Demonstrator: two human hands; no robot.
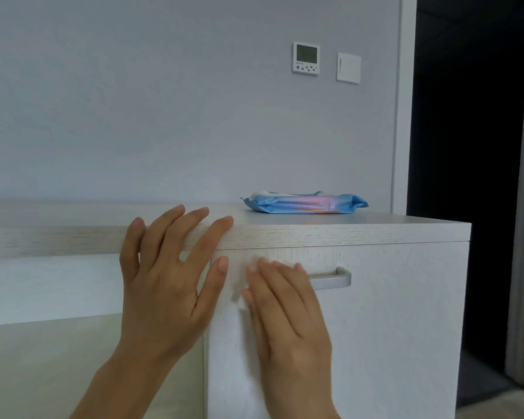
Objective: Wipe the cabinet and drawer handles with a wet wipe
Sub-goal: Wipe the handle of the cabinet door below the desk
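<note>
A white wood-grain cabinet [390, 328] fills the lower right, with a silver bar handle [335, 279] on its drawer front. My right hand [288, 322] lies flat over the left part of that handle, fingers together, pressing a pale, blurred wet wipe [239, 287] that shows only beside my fingertips. My left hand [164, 276] rests on the front edge of the cabinet top [375, 232] with its fingers spread and nothing in it. A blue and pink pack of wipes [303, 202] lies on the top, behind and to the right of both hands.
A lower white surface runs off to the left of the cabinet. On the grey wall hang a thermostat [305, 58] and a light switch [348, 68]. A dark open doorway [466, 176] stands just right of the cabinet's end.
</note>
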